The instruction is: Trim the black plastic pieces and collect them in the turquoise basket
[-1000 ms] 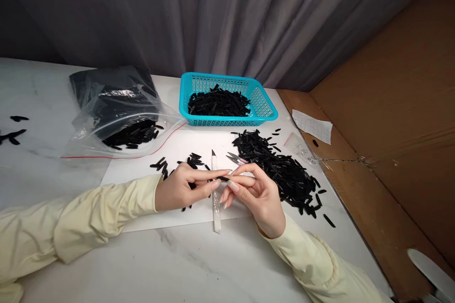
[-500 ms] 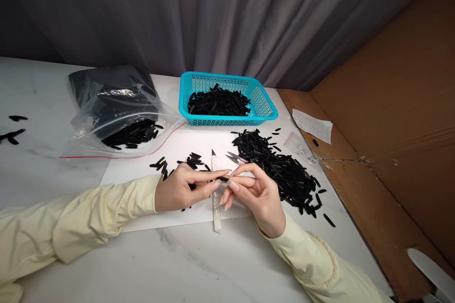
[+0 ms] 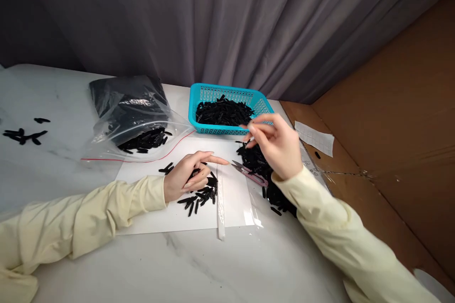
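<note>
Hovering right hand [image 3: 275,144] at basket rim [image 3: 216,129]; left hand [image 3: 186,177] on paper [image 3: 170,215].

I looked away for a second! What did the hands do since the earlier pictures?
The right hand let go of the shared black piece and rose toward the blue basket; whether it holds anything is unclear. The left hand sank onto the small black pieces on the white sheet. Basket, plastic bag, snips and white stick stayed put.
</note>
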Demonstrator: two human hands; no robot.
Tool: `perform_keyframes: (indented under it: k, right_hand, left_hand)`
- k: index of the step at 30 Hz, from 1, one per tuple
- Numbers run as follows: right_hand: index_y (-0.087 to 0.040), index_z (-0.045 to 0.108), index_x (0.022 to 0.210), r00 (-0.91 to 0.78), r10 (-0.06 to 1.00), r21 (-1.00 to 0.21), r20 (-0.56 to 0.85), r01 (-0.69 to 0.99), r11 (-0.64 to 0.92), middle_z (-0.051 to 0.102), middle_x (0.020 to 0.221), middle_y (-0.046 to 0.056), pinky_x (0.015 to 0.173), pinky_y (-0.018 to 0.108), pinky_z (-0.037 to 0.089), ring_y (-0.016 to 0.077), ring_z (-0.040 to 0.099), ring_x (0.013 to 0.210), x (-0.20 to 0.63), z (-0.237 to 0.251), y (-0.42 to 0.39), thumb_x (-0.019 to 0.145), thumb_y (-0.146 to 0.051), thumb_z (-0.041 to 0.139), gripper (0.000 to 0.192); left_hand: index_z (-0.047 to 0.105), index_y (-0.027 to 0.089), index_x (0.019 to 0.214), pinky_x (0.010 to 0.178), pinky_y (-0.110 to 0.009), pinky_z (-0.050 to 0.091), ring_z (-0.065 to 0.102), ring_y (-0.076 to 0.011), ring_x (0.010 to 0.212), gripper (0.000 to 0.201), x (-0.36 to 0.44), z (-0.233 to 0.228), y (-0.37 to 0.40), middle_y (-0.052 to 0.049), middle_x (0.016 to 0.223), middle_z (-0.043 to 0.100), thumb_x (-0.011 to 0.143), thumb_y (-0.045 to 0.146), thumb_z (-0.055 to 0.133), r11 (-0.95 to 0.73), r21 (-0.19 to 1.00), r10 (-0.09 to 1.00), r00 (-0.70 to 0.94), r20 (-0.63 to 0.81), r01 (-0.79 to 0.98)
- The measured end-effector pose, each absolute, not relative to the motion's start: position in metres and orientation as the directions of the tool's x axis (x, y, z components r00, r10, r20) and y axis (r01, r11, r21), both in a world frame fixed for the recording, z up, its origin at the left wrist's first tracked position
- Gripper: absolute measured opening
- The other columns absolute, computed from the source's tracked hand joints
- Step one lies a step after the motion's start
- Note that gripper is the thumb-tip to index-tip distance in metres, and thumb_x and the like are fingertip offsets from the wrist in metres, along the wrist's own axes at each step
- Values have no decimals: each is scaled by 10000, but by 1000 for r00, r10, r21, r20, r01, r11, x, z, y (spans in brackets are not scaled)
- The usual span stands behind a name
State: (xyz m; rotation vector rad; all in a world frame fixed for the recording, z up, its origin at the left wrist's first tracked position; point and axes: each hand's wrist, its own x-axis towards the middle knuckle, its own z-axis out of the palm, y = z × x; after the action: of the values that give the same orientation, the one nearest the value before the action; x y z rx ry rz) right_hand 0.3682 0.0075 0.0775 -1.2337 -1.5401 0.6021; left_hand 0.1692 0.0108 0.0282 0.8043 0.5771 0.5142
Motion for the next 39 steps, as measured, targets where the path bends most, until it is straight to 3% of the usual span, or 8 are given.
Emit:
perform_keyframes:
  k: [4,8,10,14,22,27,31,39]
  right_hand:
    - [-161,571,792,-202,832,-431,516,779,456,668,769,64,679,343,481,199,612,708,359,95,42,779,-164,617,48]
    - [-148,612,783,-533,733,-309,422,676,669,659,779,74,721,320,449,197,562,774,325,91,19,826,-128,544,83]
    - [-143,623,795,-637,709,-333,302,626,705,653,805,81,722,311,442,194,547,779,312,85,6,809,-74,534,114]
    - [-134,606,785,-678,721,-442,145,607,660,648,826,77,732,298,432,183,553,780,304,76,4,744,-25,597,117]
    - [-173,549,685,-678,708,-499,198,553,668,600,705,52,660,303,400,174,514,681,309,76,5,785,-70,533,144]
    - [-193,570,663,-328,934,-786,139,538,306,586,670,27,639,291,396,156,513,636,324,80,-26,822,-264,559,174]
    - [-177,594,652,-107,992,-948,-61,316,-24,569,630,7,622,283,400,139,506,612,338,66,-49,770,-363,623,222]
    - [-152,604,637,1,987,-985,-160,-60,-160,559,542,-13,571,270,403,109,492,531,348,28,-59,701,-361,697,238]
  left_hand:
    - [651,67,915,246,-166,92,94,-61,225,432,169,27,22,91,270,242,902,303,289,715,646,569,759,-315,-268]
    - [576,117,596,239,-156,104,125,-54,212,522,169,24,24,68,273,251,901,380,243,760,593,518,799,-305,-267]
    - [466,140,460,241,-152,111,158,-49,201,576,169,22,23,53,258,247,893,440,234,762,594,506,809,-300,-257]
    - [416,154,441,240,-151,100,170,-46,188,611,171,23,19,40,253,271,892,478,162,745,629,503,806,-313,-221]
    - [371,165,422,262,-180,95,177,-38,192,634,171,22,16,18,261,345,874,563,171,588,797,552,788,-272,-138]
    - [586,124,774,297,-176,122,156,-54,221,550,172,29,6,101,245,258,871,574,285,437,889,659,722,-211,-139]
    - [622,110,947,324,-188,153,207,-58,271,485,172,28,-3,108,307,267,880,509,356,200,979,743,657,-128,-35]
    - [663,109,1062,385,-209,108,149,-67,434,344,170,21,-12,87,445,196,853,300,466,-243,947,757,651,50,210]
